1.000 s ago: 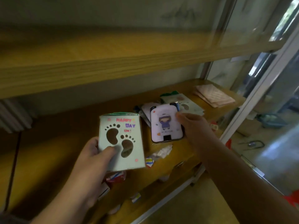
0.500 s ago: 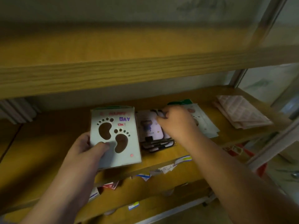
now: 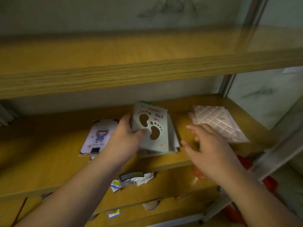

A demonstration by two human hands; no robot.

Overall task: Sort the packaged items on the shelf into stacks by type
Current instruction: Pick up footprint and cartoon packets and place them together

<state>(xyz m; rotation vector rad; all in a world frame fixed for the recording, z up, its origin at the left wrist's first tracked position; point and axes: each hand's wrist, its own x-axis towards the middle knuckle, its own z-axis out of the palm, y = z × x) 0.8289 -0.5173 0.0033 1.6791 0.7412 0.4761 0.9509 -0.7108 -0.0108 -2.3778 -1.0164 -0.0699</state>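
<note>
- Our left hand [image 3: 124, 138] pinches the top footprint card [image 3: 151, 128] at its left edge, thumb on the printed face and the other fingers behind the edge, so that hand is closed on the card.
- The card lies on, or just over, a small stack of similar cards [image 3: 173, 141]; we cannot tell whether it rests fully on them. Its face shows two brown foot-shaped cutouts and coloured lettering at its top right.
- Our right hand [image 3: 211, 145] is spread wide and holds nothing, at 3 o'clock from the stack, fingertips close to the stack's right edge; we cannot tell whether they touch it.
- At 9 o'clock from the left hand lies the cartoon-figure pack [image 3: 100, 136], flat on the wooden shelf [image 3: 41, 153], partly covered by our wrist.
- At 2 o'clock from the right hand sits a pile of pink quilted packets [image 3: 219, 122], partly under that hand's fingers, near the shelf's right end.
- All three groups lie apart on the same shelf board, below an upper shelf [image 3: 131, 63].
- Below the front edge, at 6 o'clock, loose wrappers [image 3: 134, 179] hang over a lower board.
</note>
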